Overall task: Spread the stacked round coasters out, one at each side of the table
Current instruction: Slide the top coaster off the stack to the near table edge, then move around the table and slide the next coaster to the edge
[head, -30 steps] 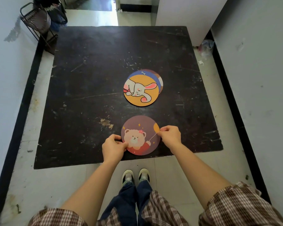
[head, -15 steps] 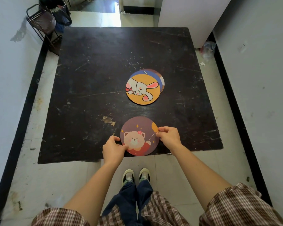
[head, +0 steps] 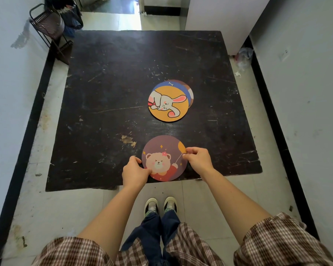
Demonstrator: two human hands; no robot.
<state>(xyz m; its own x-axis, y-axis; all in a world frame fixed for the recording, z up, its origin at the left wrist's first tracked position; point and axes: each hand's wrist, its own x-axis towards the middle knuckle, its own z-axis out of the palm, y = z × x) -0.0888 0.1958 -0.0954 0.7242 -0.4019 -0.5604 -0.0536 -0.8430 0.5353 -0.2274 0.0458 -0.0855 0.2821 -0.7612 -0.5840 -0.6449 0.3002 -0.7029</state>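
Note:
A round purple coaster with a bear picture (head: 162, 154) lies at the near edge of the black table (head: 108, 93), slightly overhanging it. My left hand (head: 135, 172) pinches its lower left rim. My right hand (head: 198, 158) pinches its right rim. In the table's middle sits a stack of round coasters (head: 168, 102): an orange one with a rabbit on top, a blue one and a brown one showing behind it.
A dark metal rack (head: 50, 29) stands at the table's far left corner. White walls run close along both sides. A white cabinet (head: 219, 20) stands at the far right, with plastic litter (head: 243, 54) beside it. My shoes (head: 161, 206) are near the table's front edge.
The bear coaster has stayed at the near edge between both hands, shifting only slightly. The view has tilted a little. The stack has not moved.

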